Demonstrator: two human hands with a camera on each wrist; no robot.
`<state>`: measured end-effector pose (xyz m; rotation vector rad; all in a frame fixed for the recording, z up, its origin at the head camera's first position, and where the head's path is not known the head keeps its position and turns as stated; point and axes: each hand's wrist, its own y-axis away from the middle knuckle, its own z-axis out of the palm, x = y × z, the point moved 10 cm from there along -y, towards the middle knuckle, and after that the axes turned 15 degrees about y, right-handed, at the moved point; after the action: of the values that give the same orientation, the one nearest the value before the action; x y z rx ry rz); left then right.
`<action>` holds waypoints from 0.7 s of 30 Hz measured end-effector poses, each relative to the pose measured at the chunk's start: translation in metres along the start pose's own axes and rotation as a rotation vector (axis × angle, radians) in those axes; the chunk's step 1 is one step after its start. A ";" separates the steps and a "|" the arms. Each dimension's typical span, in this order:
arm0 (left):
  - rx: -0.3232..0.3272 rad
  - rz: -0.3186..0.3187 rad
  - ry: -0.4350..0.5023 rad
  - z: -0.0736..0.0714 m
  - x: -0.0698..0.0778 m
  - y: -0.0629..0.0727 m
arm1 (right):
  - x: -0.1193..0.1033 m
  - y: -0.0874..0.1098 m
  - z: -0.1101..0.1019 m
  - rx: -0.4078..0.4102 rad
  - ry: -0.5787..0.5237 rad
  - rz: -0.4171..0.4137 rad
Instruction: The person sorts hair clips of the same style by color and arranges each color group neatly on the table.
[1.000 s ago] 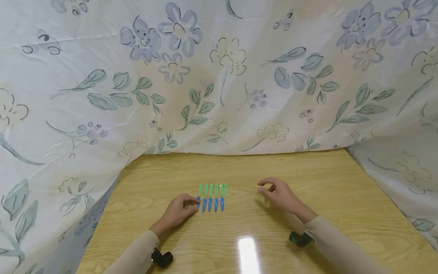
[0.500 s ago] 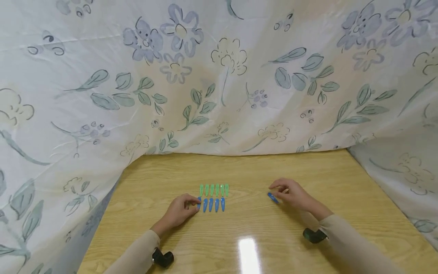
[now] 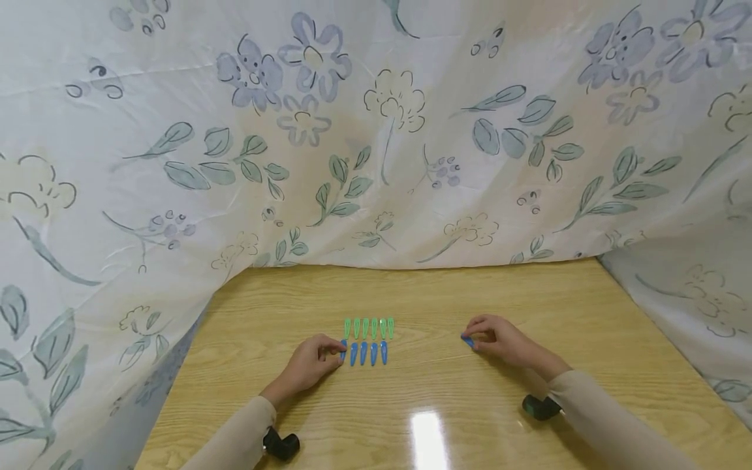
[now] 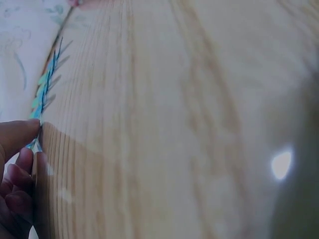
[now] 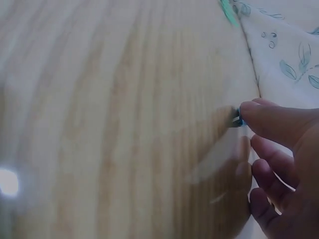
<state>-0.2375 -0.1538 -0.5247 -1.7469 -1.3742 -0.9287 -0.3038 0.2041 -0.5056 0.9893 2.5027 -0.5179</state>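
On the wooden table lie two rows of snap hair clips: a far row of several green hair clips [image 3: 365, 328] and a nearer row of several blue hair clips [image 3: 363, 354]. At the left end of the nearer row, my left hand [image 3: 307, 364] pinches the end blue hair clip [image 3: 343, 351], partly covered by its fingers. Well to the right of both rows, my right hand [image 3: 504, 341] pinches a separate slanted blue hair clip [image 3: 467, 340] low at the table. In the right wrist view, thumb and index finger mostly hide that blue hair clip [image 5: 241, 117], and the other fingers curl loosely below.
The wooden table [image 3: 423, 385] reaches back to a floral cloth [image 3: 388, 150] that hangs behind it and along both sides. A bright light reflection [image 3: 429, 437] shows on the tabletop near the front.
My right hand has moved right from nearer the rows. A blue hair clip came into sight under its fingers, which now cover more of it. My left hand stays at the row's left end.
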 end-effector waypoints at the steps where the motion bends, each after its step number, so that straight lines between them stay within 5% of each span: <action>1: 0.001 -0.001 -0.002 0.000 0.000 0.000 | -0.001 0.000 0.000 0.002 0.010 -0.005; 21: -0.027 -0.010 0.017 0.000 -0.001 -0.002 | 0.001 0.001 0.004 -0.015 0.049 0.088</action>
<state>-0.2396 -0.1536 -0.5257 -1.7493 -1.3670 -0.9695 -0.3022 0.2036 -0.5098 1.1134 2.4890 -0.4519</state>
